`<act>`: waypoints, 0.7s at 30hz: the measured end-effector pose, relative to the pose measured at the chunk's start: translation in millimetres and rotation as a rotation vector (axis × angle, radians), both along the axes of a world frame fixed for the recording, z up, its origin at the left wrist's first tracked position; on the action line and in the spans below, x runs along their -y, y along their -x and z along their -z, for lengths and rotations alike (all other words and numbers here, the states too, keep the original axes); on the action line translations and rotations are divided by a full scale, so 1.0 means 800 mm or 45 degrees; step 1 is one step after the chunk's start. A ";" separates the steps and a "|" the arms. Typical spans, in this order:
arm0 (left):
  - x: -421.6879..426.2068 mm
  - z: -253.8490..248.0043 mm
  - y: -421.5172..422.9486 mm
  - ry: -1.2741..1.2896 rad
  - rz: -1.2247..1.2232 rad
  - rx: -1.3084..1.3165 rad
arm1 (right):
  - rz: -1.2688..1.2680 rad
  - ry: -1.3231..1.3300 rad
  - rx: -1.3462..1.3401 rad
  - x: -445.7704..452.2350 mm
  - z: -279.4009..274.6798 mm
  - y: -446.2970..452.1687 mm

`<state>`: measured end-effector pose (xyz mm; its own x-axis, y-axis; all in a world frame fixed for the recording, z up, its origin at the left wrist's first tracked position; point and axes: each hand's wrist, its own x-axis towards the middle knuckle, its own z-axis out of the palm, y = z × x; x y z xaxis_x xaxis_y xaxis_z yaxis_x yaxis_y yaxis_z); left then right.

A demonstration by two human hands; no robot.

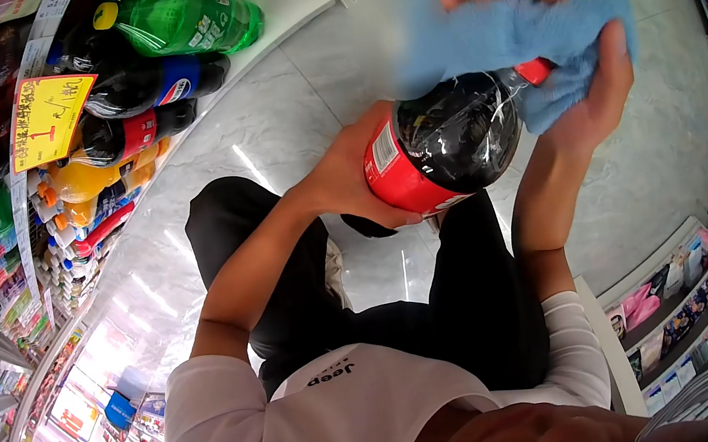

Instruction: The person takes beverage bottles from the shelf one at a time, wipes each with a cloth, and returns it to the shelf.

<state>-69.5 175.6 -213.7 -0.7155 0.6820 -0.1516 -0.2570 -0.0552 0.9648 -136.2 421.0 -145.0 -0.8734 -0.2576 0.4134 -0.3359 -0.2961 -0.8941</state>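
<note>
A large dark cola bottle (459, 129) with a red label and red cap is held tilted above my knees, its cap end toward the right. My left hand (364, 165) is wrapped round the labelled lower part of the bottle. In my right hand (594, 92) is a light blue cloth (517, 31), bunched up and lying against the cap and neck. The fingers of that hand curl over the cloth's far edge and its near right side. Part of the cloth at its left end is blurred.
To the left, a shelf (275, 15) bears green bottles (186, 23), dark cola bottles and orange drinks, with a yellow price tag (50, 121). Racks of small packaged goods (678, 302) stand at the lower right. Grey tiled floor (267, 116) lies below.
</note>
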 end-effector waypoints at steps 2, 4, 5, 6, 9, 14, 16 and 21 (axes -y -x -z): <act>0.000 -0.003 0.001 0.010 0.007 -0.012 | -0.014 -0.003 -0.082 0.007 0.002 0.001; 0.001 -0.003 0.002 0.013 0.007 -0.008 | 0.075 -0.140 -0.195 0.011 -0.002 -0.001; 0.002 -0.003 0.002 0.012 0.010 0.007 | 0.107 -0.153 -0.167 0.012 -0.004 -0.004; 0.002 -0.002 0.001 0.009 0.014 0.024 | 0.141 -0.167 -0.137 0.013 -0.005 -0.006; 0.002 -0.003 -0.001 0.033 0.025 0.120 | 0.353 -0.292 0.069 0.021 -0.005 -0.014; 0.000 0.002 -0.005 0.027 0.010 0.084 | 0.545 -0.386 0.180 0.033 -0.013 -0.020; -0.001 0.002 -0.005 0.035 0.016 0.094 | 0.523 -0.314 0.101 0.026 -0.003 -0.018; 0.002 0.004 0.002 0.059 0.041 0.117 | 0.260 0.106 -0.051 0.013 0.018 -0.003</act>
<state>-71.2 174.1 -216.8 -0.6751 0.6951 -0.2470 -0.3451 -0.0016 0.9386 -133.8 410.6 -159.7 -0.8865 -0.0411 0.4609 -0.4308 -0.2904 -0.8544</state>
